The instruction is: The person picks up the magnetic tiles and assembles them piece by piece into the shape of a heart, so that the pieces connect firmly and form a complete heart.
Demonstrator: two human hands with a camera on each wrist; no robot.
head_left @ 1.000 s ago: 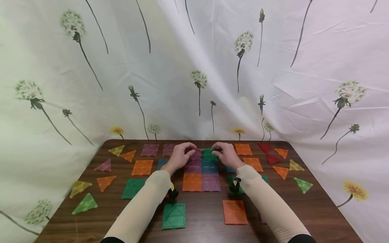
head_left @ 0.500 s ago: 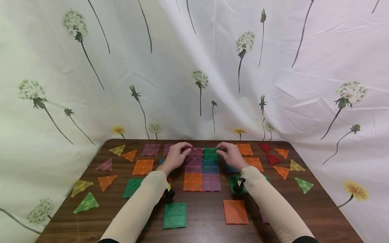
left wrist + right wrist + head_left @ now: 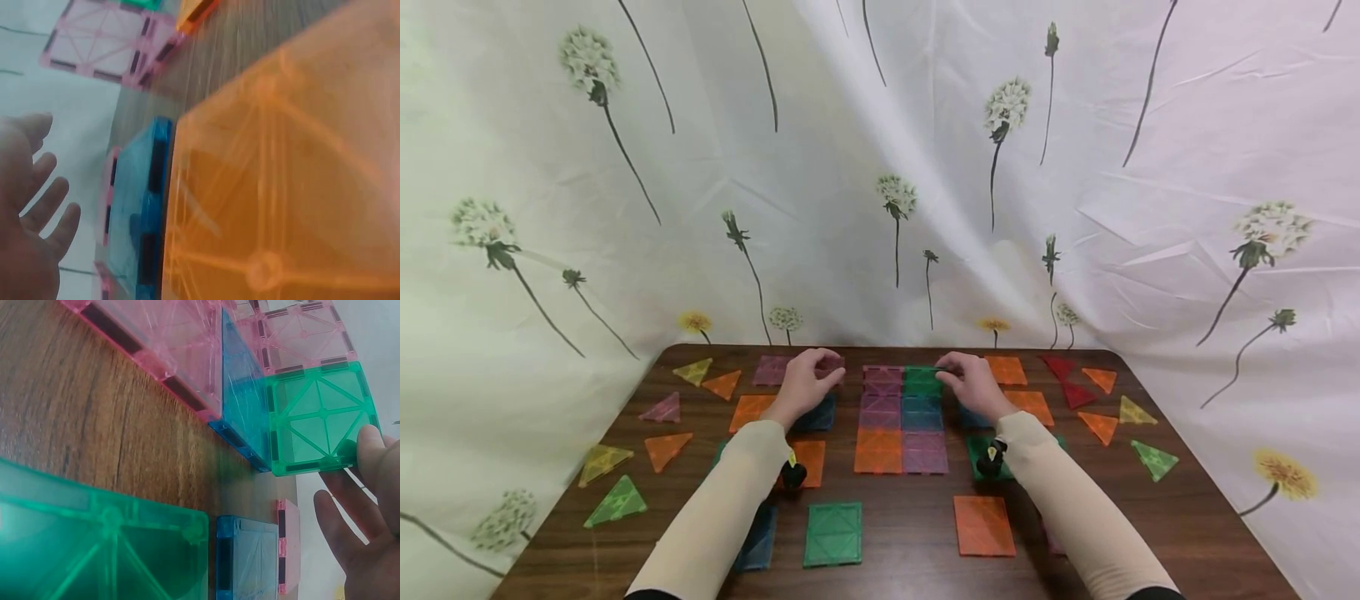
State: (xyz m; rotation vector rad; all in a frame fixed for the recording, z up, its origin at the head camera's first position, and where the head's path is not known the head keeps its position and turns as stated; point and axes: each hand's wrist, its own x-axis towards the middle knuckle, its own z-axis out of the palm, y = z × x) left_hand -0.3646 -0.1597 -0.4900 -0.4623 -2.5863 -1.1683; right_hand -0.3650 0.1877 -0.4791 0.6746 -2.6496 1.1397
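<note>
A two-wide block of translucent square magnetic tiles lies in the table's middle: orange point(image 3: 878, 451) and purple point(image 3: 925, 452) in front, purple point(image 3: 880, 412) and blue point(image 3: 921, 412) behind. At its far end a purple tile point(image 3: 882, 381) and a green tile point(image 3: 922, 381) stand up side by side. My right hand point(image 3: 972, 387) pinches the green tile's outer edge between thumb and fingers, as the right wrist view shows. My left hand point(image 3: 805, 383) hovers left of the block, fingers loosely bent and holding nothing, overlapping a back purple tile point(image 3: 832, 364).
Loose square tiles flank the block, including blue point(image 3: 815, 414), orange point(image 3: 810, 463) and green point(image 3: 988, 457). Nearer me lie a green tile point(image 3: 833, 534) and an orange tile point(image 3: 984, 526). Several triangles, such as a light green one point(image 3: 616, 502), lie toward both sides. A floral cloth point(image 3: 880, 250) hangs behind.
My left hand has come off the standing purple tile and moved left, toward the back purple square. The right hand has slid slightly outward and stays at the green tile's edge.
</note>
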